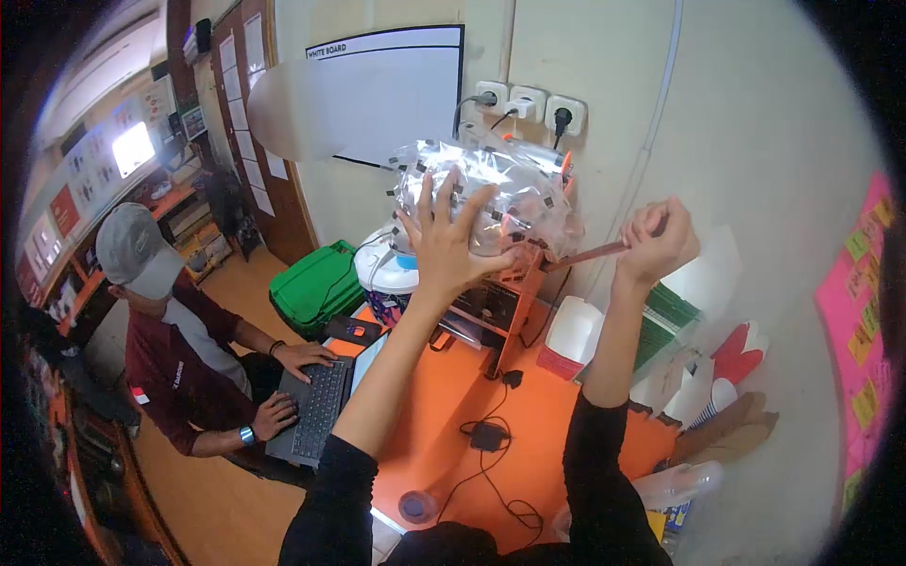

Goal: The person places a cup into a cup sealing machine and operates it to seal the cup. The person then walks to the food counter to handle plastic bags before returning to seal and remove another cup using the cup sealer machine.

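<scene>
My left hand (451,231) is spread wide against a crinkled clear plastic bag (510,179) dotted with small dark squares. Its fingers are apart, and the bag bulges up behind them. To the right, my right hand (659,238) is a fist around the end of a thin, brown, strap-like strip (590,255). The strip slants down leftward to the top of an orange box-shaped stand (514,316) with a dark front panel. The bag rests on or just over this stand, and my left hand hides part of both.
A person (170,349) types on a laptop (323,406) at left. On the orange table (425,462) lie a black cable adapter (487,435) and a small round container (416,507). A red-and-white box (573,338) stands by the wall, below power sockets (525,104). A green case (316,288) sits behind.
</scene>
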Demonstrator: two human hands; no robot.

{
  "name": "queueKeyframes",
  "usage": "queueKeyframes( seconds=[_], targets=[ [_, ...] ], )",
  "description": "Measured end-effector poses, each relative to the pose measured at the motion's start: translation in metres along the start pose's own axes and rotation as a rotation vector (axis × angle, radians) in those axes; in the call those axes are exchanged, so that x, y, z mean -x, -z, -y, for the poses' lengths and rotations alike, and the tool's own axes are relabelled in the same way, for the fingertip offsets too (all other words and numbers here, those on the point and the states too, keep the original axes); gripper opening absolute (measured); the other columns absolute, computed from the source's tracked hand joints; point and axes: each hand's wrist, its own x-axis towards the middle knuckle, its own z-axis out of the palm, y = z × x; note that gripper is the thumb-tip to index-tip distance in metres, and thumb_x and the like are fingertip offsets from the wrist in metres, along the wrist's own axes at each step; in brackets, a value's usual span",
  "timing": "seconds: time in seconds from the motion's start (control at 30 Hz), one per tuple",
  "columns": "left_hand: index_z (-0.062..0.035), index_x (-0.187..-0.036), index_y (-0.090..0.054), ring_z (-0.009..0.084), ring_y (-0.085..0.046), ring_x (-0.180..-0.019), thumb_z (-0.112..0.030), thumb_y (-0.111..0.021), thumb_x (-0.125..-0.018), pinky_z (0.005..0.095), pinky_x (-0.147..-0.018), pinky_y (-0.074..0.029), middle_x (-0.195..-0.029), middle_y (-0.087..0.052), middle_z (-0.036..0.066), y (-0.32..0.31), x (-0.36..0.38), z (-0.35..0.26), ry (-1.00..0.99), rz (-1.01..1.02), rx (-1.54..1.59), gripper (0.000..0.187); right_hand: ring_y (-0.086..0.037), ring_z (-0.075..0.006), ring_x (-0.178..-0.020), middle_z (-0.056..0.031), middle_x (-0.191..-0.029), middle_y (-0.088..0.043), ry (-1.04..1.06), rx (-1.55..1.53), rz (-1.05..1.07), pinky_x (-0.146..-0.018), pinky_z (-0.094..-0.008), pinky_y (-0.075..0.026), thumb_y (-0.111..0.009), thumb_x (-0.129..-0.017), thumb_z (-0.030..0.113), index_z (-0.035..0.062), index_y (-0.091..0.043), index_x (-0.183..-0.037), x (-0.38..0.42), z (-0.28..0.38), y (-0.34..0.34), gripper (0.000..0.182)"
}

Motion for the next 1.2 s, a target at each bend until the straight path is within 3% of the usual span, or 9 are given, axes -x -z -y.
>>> queueKeyframes(
  seconds=[0.07, 0.2, 0.5, 0.7, 0.77, 0.9, 0.97, 1.2],
  targets=[
    [-0.0334, -0.129, -0.055, 0.0382, -0.021, -0.141, -0.059, -0.078, -0.053, 0.0750, -0.101, -0.015, -0.148, -0.036, 0.008, 0.000, 0.001, -0.001, -0.005, -0.003, 0.009, 0.084, -0.025, -0.0072, -0.037, 0.0001, -0.048, -0.032, 0.079, -0.045, 0.049, -0.036, -0.0240, -0.018, -0.045, -0.089, 0.012, 0.0075, -0.032, -0.053, 0.004, 0.005, -0.005, 0.039],
    [-0.0361, -0.128, -0.056, 0.0356, -0.014, -0.144, -0.058, -0.079, -0.049, 0.0806, -0.099, -0.009, -0.151, -0.030, 0.005, 0.001, 0.002, -0.001, 0.021, 0.028, -0.008, 0.085, -0.025, -0.0071, -0.037, 0.0003, -0.047, -0.031, 0.112, -0.033, 0.082, -0.037, -0.0247, -0.016, -0.045, -0.089, 0.011, 0.0077, -0.031, -0.053, 0.012, -0.003, -0.011, 0.039],
    [-0.0358, -0.131, -0.054, 0.0353, -0.014, -0.144, -0.057, -0.080, -0.050, 0.0794, -0.100, -0.009, -0.152, -0.029, 0.005, 0.002, 0.001, -0.003, 0.029, 0.028, -0.001, 0.088, -0.033, -0.0068, -0.044, 0.0015, -0.049, -0.035, 0.199, 0.064, 0.341, -0.043, -0.0258, -0.023, -0.051, -0.086, 0.010, 0.0026, -0.039, -0.054, 0.046, -0.014, -0.011, 0.035],
    [-0.0363, -0.132, -0.053, 0.0348, -0.015, -0.144, -0.055, -0.081, -0.049, 0.0782, -0.102, -0.009, -0.151, -0.030, 0.005, 0.004, 0.003, 0.000, 0.058, 0.035, 0.011, 0.090, -0.033, -0.0074, -0.044, 0.0007, -0.049, -0.037, 0.215, 0.106, 0.349, -0.043, -0.0257, -0.023, -0.049, -0.087, 0.010, 0.0022, -0.039, -0.054, 0.045, -0.024, -0.014, 0.035],
    [-0.0372, -0.132, -0.053, 0.0353, -0.014, -0.144, -0.055, -0.081, -0.049, 0.0780, -0.102, -0.009, -0.151, -0.030, 0.006, 0.006, 0.002, -0.002, 0.045, 0.023, 0.031, 0.089, -0.028, -0.0072, -0.041, -0.0004, -0.048, -0.033, 0.245, 0.078, 0.329, -0.039, -0.0244, -0.018, -0.040, -0.086, 0.005, 0.0046, -0.034, -0.055, 0.044, -0.023, -0.011, 0.031],
    [-0.0374, -0.131, -0.054, 0.0368, -0.013, -0.144, -0.053, -0.081, -0.050, 0.0790, -0.101, -0.008, -0.151, -0.030, 0.006, 0.009, 0.002, -0.003, 0.058, 0.034, 0.036, 0.086, -0.029, -0.0072, -0.041, -0.0008, -0.048, -0.033, 0.258, 0.092, 0.403, -0.039, -0.0247, -0.018, -0.041, -0.087, 0.006, 0.0043, -0.034, -0.056, 0.050, -0.022, -0.014, 0.031],
    [-0.0375, -0.131, -0.054, 0.0370, -0.013, -0.144, -0.053, -0.080, -0.051, 0.0795, -0.101, -0.008, -0.151, -0.030, 0.006, 0.009, 0.002, -0.003, 0.053, 0.029, 0.037, 0.086, -0.030, -0.0073, -0.042, -0.0007, -0.049, -0.033, 0.344, 0.202, 0.460, -0.039, -0.0249, -0.020, -0.042, -0.089, 0.008, 0.0041, -0.035, -0.056, 0.052, -0.027, -0.013, 0.033],
    [-0.0372, -0.131, -0.054, 0.0366, -0.012, -0.144, -0.060, -0.079, -0.051, 0.0810, -0.099, -0.008, -0.152, -0.029, 0.007, 0.009, 0.003, -0.001, 0.050, 0.028, 0.025, 0.087, -0.031, -0.0080, -0.044, -0.0010, -0.051, -0.037, 0.292, 0.291, 0.632, -0.043, -0.0246, -0.023, -0.044, -0.095, 0.018, 0.0043, -0.041, -0.059, 0.063, -0.035, -0.001, 0.038]
  ],
)
